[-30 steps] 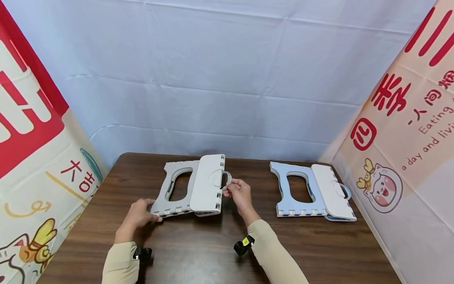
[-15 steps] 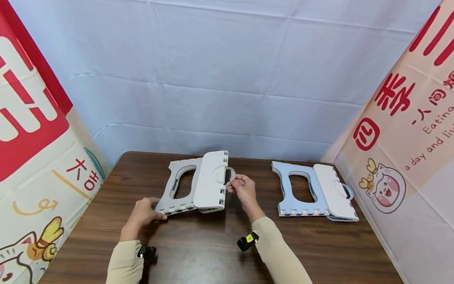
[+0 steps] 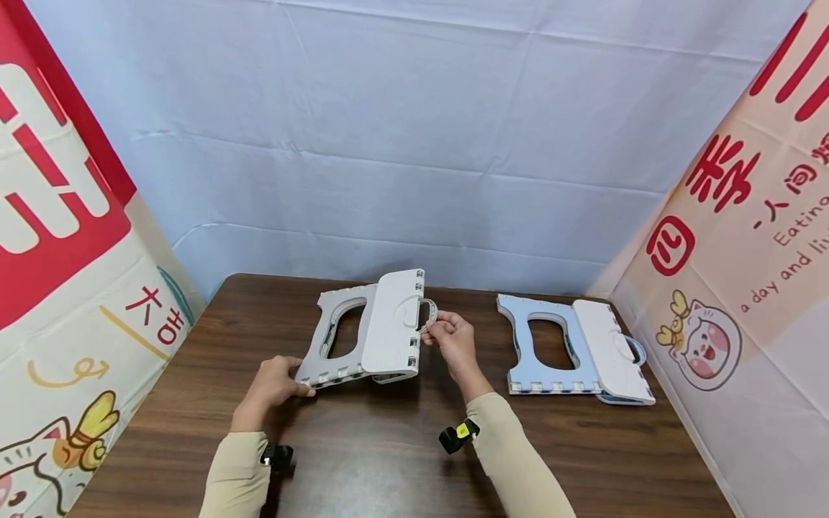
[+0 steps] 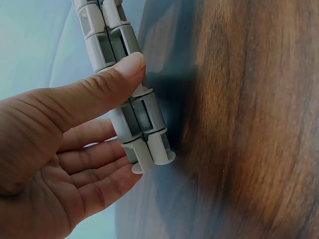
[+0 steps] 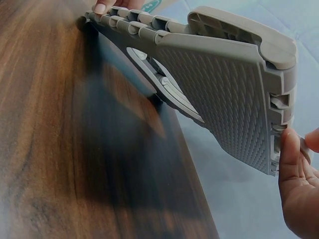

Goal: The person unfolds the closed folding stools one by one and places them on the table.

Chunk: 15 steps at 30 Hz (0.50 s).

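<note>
A folded grey-and-white folding stool (image 3: pixel 391 324) is tilted over the table, its white seat side raised off the wood. My left hand (image 3: pixel 275 381) grips its near left corner; in the left wrist view the thumb lies over the hinged edge of the stool (image 4: pixel 132 112) and the fingers are behind it. With thumb and fingers my right hand (image 3: pixel 453 342) pinches the grey loop handle (image 3: pixel 432 311) at the right end. From the right wrist view, the stool's textured underside (image 5: pixel 214 94) hangs clear of the tabletop, with a shadow below.
A second folded stool, blue and white (image 3: pixel 557 345), lies flat at the right of the brown wooden table (image 3: pixel 363 453). Behind the table hangs a pale cloth (image 3: pixel 401 144). Printed cloths stand at the left (image 3: pixel 58 324) and right (image 3: pixel 732 237) sides.
Both hands have shifted right with the grey-and-white stool, and its right end has risen and tilted more. The blue stool stays put on the table; the head view has shifted slightly.
</note>
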Tool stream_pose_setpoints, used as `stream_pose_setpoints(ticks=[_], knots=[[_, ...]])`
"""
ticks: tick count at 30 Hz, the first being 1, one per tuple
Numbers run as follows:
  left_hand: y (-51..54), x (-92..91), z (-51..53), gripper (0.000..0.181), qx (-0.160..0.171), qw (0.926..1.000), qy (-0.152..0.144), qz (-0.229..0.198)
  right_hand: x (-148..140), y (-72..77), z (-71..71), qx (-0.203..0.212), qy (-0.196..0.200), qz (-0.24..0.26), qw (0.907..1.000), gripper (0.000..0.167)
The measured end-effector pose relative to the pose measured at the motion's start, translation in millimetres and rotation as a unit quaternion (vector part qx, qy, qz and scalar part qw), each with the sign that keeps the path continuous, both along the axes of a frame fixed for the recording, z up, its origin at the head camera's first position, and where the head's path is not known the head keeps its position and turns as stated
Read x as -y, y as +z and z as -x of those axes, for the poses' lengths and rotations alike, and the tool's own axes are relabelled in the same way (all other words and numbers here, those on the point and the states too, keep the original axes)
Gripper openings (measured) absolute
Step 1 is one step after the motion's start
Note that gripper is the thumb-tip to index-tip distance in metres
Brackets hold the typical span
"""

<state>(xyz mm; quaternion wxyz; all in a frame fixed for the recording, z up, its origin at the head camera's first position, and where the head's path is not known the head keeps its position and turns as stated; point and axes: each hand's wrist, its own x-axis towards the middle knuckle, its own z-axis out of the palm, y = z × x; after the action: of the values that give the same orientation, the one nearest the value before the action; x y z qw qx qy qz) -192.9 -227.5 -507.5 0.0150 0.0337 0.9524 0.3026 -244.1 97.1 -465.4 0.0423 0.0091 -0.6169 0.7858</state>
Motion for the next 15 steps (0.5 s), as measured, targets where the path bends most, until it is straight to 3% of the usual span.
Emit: stream_pose_setpoints(ticks=[15], knots=[[-0.2, -6.6, -0.1, 0.061, 0.003, 0.9998, -0.019, 0.008, 1.5, 12.0, 3.5, -0.02, 0.004, -0.007, 0.9998, 0.024]])
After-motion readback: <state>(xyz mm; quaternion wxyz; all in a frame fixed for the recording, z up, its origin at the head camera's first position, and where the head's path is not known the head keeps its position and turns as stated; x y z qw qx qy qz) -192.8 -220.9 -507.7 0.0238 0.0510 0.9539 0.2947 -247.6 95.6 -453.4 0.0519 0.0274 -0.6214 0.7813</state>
